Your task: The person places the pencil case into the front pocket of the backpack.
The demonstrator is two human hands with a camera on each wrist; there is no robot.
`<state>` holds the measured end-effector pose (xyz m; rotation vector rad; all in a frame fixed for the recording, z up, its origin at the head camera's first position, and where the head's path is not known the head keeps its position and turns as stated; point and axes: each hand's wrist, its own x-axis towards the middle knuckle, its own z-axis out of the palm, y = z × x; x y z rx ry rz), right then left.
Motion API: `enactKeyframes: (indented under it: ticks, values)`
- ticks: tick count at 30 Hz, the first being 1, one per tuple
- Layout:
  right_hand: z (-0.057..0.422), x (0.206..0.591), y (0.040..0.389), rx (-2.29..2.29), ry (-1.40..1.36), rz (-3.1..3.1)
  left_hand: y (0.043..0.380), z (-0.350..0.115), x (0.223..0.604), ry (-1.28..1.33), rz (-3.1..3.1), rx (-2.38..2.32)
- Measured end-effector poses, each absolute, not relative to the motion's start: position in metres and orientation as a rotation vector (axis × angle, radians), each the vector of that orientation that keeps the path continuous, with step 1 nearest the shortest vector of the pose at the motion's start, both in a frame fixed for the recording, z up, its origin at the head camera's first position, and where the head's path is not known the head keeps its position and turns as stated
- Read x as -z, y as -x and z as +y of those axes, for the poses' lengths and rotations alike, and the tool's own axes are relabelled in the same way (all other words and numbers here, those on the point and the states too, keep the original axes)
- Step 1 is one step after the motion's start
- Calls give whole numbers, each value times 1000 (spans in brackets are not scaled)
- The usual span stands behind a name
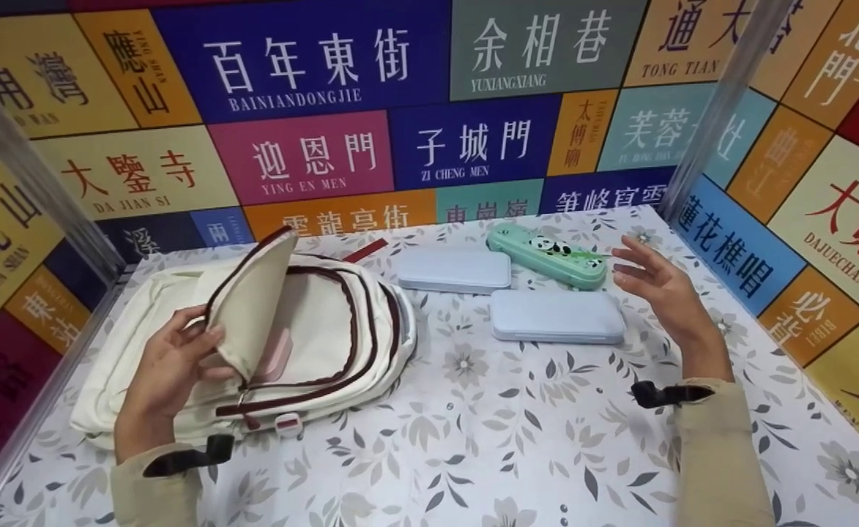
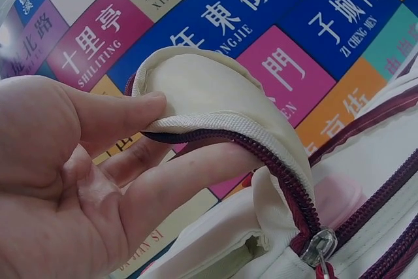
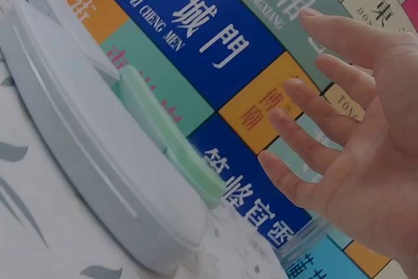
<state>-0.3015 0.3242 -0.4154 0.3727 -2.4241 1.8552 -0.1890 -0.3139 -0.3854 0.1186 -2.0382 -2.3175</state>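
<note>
A cream backpack (image 1: pixel 180 293) with dark red zippers lies on the table at the left. My left hand (image 1: pixel 173 366) pinches the edge of its front pocket flap (image 1: pixel 261 293) between thumb and fingers, holding it lifted. Inside the pocket a pink item (image 1: pixel 277 355) shows in part; the left wrist view has the zipper pull (image 2: pixel 320 247) at the pocket's corner. My right hand (image 1: pixel 656 289) is raised with spread fingers, holding nothing. Nearest it are a green panda pencil case (image 1: pixel 546 256) and a pale blue case (image 1: pixel 557 316); another pale blue case (image 1: pixel 453 269) lies further left.
A floral cloth covers the table (image 1: pixel 429 439). Behind it and along both sides stand panels (image 1: pixel 319 154) with coloured street-name signs, joined by metal posts at the corners. A dark red strip (image 1: pixel 365 251) lies behind the backpack.
</note>
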Motion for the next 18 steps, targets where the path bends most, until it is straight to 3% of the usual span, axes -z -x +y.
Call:
enactKeyframes:
  ticks: [18]
  values:
    - [335, 448, 310, -1724, -284, -2834, 188, -313, 385, -97, -2016, 2309]
